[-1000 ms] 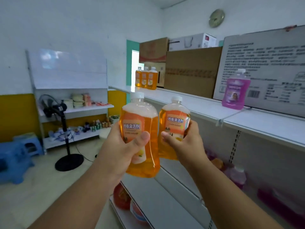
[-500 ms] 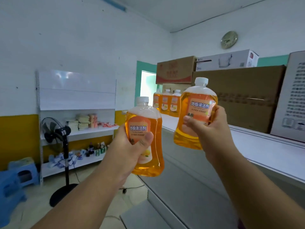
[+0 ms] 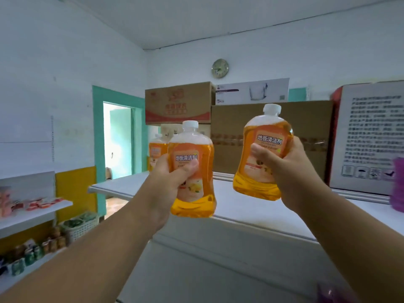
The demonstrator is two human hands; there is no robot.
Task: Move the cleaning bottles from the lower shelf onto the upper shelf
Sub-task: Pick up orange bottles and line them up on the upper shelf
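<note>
Upper shelf (image 3: 251, 217) is the landmark: white, wide, runs across mid-frame. Behind it a stack of cardboard boxes (image 3: 271, 136) and a printed white box (image 3: 369, 136) at its right end; wall clock (image 3: 220, 68) above the boxes, green doorway (image 3: 118, 136) left of the shelf's far end. A group of orange bottles (image 3: 156, 150) already stands at that far end, partly hidden. A purple bottle (image 3: 398, 184) sits blurred at the right edge of the shelf.

Left hand (image 3: 168, 189) is wrapped tight around the left bottle (image 3: 192, 171), held upright just in front of the shelf edge, base about at shelf level. Right hand (image 3: 290, 171) is clamped on the right bottle (image 3: 262, 154), tilted a bit, base above the shelf surface, in front of the boxes. Neither bottle touches the shelf yet.

Step in hand looks like the set-down. Best way: lift the left bottle clear of the shelf lip first, straighten the right one, lower both flat onto bare shelf near the standing orange group, bases fully on, labels out, then let go. Risk: clipping the edge or knocking the row.

Versus half a second ago: both bottles are higher and further over the shelf, the view has tipped up, the purple bottle has come into frame, the floor fan has dropped out.
</note>
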